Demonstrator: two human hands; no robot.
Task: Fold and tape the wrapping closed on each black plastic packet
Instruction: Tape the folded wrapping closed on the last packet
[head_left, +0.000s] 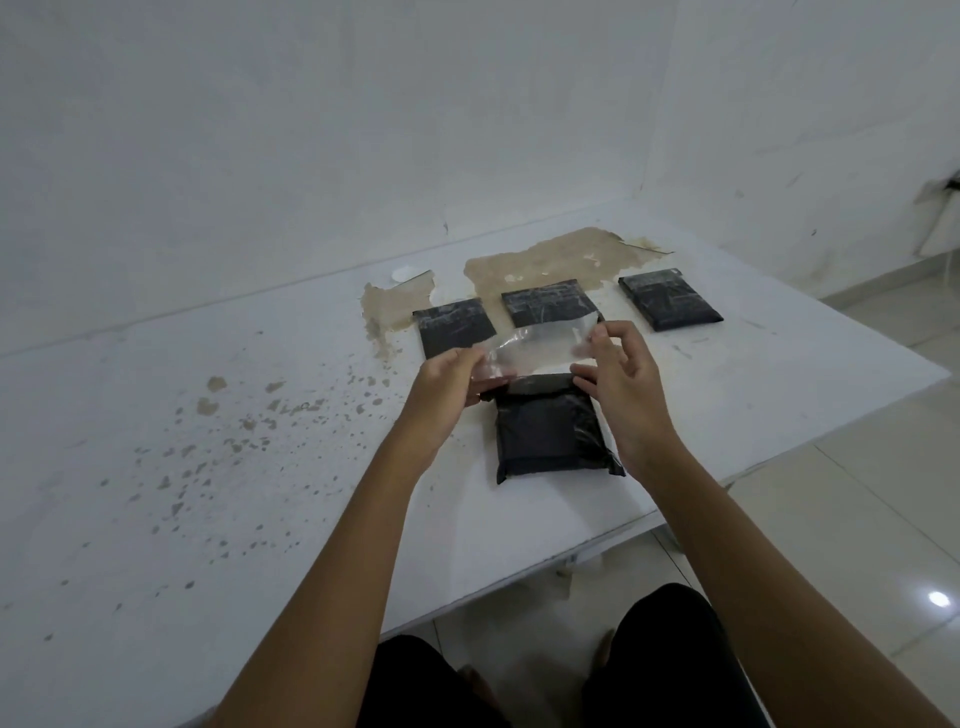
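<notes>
1. On the white table (260, 467), the near black packet (550, 431) lies flat below three taped ones
2. Left hand (447, 379) and right hand (615, 364) each pinch an end of the clear tape strip (540, 340)
3. The tape looks flimsy and clingy; best held taut by its ends

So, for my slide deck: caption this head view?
Both hands stretch clear tape above the nearest black packet; three more lie behind.

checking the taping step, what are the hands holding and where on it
A clear strip of tape, stretched above the nearest black packet: left hand pinches its left end, right hand its right end.
</notes>
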